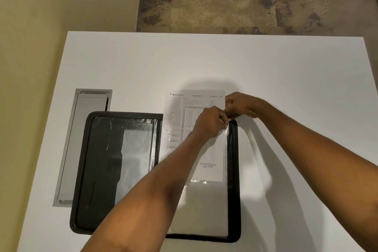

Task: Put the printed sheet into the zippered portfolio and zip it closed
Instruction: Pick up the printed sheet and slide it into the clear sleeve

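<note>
The black zippered portfolio (98, 170) lies open flat on the white table. Its right half carries a clear plastic sleeve (204, 206). The printed sheet (184, 104) sits partway inside that sleeve, its upper part sticking out past the portfolio's top edge. My left hand (210, 122) reaches across the sheet and pinches the sleeve's top edge near the right corner. My right hand (243, 104) is just above it, fingers closed on the sheet's right edge. The fingertips of both hands nearly touch, and the exact grip is partly hidden.
A grey metal cable hatch (81, 139) is set into the table (286, 67) left of the portfolio, partly under its corner. A yellow wall runs along the left, and mottled brown floor lies beyond the table's far edge.
</note>
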Tool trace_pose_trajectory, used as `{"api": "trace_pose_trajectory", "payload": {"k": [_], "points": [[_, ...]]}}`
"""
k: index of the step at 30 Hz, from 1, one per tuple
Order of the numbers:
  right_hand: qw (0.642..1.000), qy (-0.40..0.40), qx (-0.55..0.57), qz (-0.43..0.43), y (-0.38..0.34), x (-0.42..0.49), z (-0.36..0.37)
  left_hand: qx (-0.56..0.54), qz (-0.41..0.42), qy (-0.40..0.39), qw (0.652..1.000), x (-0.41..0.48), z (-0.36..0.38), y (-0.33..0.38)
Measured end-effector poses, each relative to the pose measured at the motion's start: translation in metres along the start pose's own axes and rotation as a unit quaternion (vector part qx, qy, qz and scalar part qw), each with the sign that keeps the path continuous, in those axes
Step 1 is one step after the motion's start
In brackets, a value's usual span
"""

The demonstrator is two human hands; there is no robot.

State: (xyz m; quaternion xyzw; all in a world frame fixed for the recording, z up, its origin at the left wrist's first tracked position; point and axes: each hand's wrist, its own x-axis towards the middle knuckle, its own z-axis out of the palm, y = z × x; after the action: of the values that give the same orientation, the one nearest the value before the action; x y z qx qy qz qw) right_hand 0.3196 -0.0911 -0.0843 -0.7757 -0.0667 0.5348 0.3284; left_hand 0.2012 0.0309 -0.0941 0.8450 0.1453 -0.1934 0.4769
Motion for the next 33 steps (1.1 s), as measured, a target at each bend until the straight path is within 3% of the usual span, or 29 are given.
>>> {"api": "trace_pose_trajectory", "payload": {"k": [2, 7, 11, 17, 24, 33], "points": [[1.0, -0.001, 0.008, -0.006, -0.001, 0.0, 0.0, 0.006, 0.003, -0.008, 1.0, 0.0, 0.0, 0.001], [0.981, 0.164, 0.085, -0.058, -0.007, 0.013, 0.002, 0.016, 0.015, -0.004, 1.0, -0.003, -0.001, 0.002], [0.981, 0.173, 0.028, -0.086, -0.006, 0.014, 0.002, 0.02, 0.028, 0.014, 0.999, -0.006, 0.001, 0.003], [0.991, 0.098, -0.024, -0.088, 0.004, 0.003, 0.002, 0.013, 0.027, 0.05, 0.998, -0.009, 0.006, 0.0], [0.975, -0.033, -0.19, -0.115, 0.006, -0.011, 0.006, 0.047, 0.042, 0.064, 0.996, -0.017, 0.013, -0.003], [0.982, -0.029, -0.135, -0.129, 0.0, -0.013, 0.004, 0.021, 0.022, 0.108, 0.994, -0.021, 0.019, -0.003]]}}
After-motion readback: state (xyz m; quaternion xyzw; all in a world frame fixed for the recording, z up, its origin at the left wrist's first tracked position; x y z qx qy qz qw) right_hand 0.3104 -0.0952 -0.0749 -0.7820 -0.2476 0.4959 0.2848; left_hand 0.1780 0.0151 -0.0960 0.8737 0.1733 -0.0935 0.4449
